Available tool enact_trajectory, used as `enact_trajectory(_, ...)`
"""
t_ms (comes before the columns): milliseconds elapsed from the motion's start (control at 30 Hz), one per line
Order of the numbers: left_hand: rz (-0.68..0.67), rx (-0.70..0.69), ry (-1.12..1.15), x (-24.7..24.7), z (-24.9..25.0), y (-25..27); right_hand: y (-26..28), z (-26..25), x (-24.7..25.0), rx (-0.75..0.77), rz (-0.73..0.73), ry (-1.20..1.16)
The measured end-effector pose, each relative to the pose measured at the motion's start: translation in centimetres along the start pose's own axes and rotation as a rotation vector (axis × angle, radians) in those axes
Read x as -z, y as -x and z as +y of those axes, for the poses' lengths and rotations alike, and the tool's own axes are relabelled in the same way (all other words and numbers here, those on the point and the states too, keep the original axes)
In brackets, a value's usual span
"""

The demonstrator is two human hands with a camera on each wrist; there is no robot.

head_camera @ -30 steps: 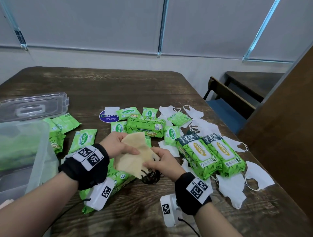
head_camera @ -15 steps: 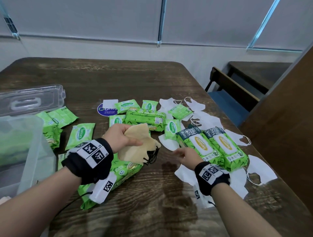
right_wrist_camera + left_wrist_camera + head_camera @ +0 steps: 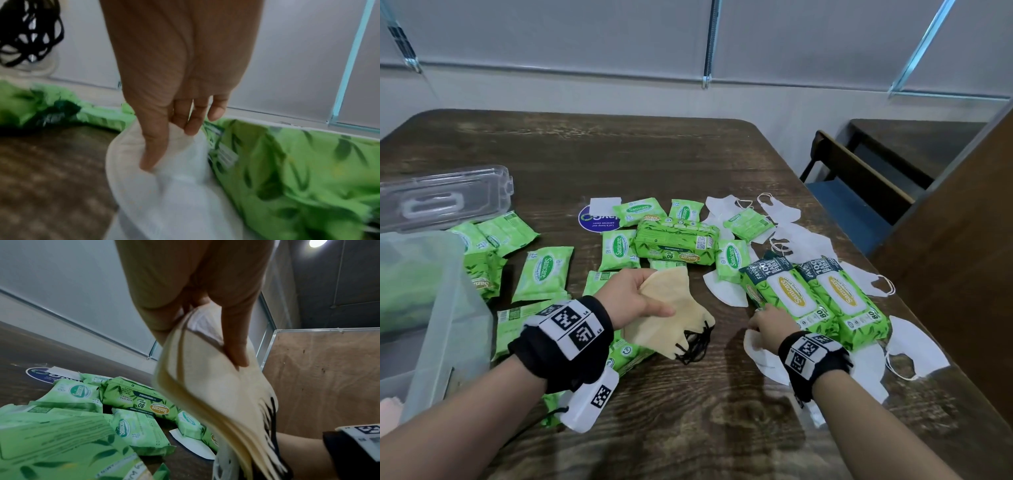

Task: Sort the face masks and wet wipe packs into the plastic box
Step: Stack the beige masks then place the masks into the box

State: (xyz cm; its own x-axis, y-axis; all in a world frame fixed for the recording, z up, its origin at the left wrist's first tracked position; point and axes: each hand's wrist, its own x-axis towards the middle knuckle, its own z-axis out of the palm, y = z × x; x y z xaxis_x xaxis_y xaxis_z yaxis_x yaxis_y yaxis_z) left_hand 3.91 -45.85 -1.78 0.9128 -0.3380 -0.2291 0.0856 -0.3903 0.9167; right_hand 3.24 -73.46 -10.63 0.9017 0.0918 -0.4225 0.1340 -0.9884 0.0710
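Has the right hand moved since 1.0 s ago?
Yes. The right hand left the beige masks and went right, to a white mask beside the large wipe pack.

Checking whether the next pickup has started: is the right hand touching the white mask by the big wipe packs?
Touching. The right wrist view shows the right hand pinching a fold of the white mask between thumb and fingers.

Wooden table (image 3: 688,164), round purple sticker (image 3: 596,219), perhaps chair (image 3: 859,178).
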Motion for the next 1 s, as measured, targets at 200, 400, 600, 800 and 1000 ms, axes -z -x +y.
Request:
enact_trajectory(200, -0.053, -0.059, 0.047, 0.9, 0.6, 0.9, 1.1, -0.6, 1.8, -0.025, 0.374, -0.550)
enact_trajectory(400, -0.107, -0.143, 0.108, 2.3, 2.6, 2.1, 3.8, -2.7, 5.1, 0.055, 0.383, -1.244)
enact_trajectory(600, -0.183, -0.203, 0.198, 1.4, 3.2, 2.5, 5.2, -5.5, 6.8, 0.117, 0.407, -1.430)
enact_trajectory(800, -0.128, -0.183, 0.124, -1.3, 2.5, 1.8, 6.3, -7.2, 8.1, 0.270, 0.364, -1.378)
enact_trajectory(1000, -0.008, -0.236, -0.160, -1.5, 1.4, 1.0, 6.0, -7.7, 7.7, 0.321, 0.309, -1.431)
